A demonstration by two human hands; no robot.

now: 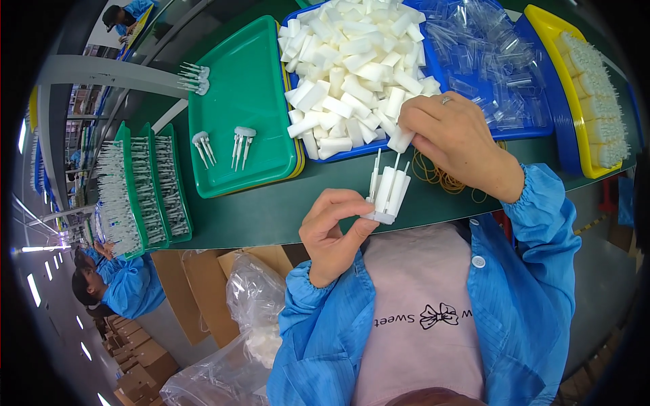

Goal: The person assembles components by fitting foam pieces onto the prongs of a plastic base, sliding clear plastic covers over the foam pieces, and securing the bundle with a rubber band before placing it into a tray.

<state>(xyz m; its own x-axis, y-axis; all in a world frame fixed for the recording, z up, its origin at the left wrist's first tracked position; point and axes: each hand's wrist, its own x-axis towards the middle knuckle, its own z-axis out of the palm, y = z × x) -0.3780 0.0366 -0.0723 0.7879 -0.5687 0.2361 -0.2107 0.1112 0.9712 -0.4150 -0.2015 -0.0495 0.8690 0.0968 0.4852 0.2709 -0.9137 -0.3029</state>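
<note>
My left hand (pixel 333 233) grips a light-grey plastic base (pixel 384 218) between thumb and fingers. Thin prongs rise from this base, and white foam sleeves (pixel 391 189) sit around some of them. With my right hand (pixel 457 132) I pinch a white foam piece (pixel 401 140) just above the tip of one prong; whether they touch I cannot tell. Beyond both hands lies a heap of similar foam pieces (pixel 359 61) in a blue tray (pixel 345 156). Under my right wrist, a tangle of tan rubber bands (pixel 437 174) rests on the green tabletop (pixel 271 220).
A green tray (pixel 237 81) at left holds several pronged parts (pixel 242 143). Green racks (pixel 139 189) beside it are packed with more. Clear plastic sleeves (pixel 481 47) fill a blue tray at right, next to a yellow tray (pixel 565 74). Below the table's edge stands a cardboard box (pixel 193 291).
</note>
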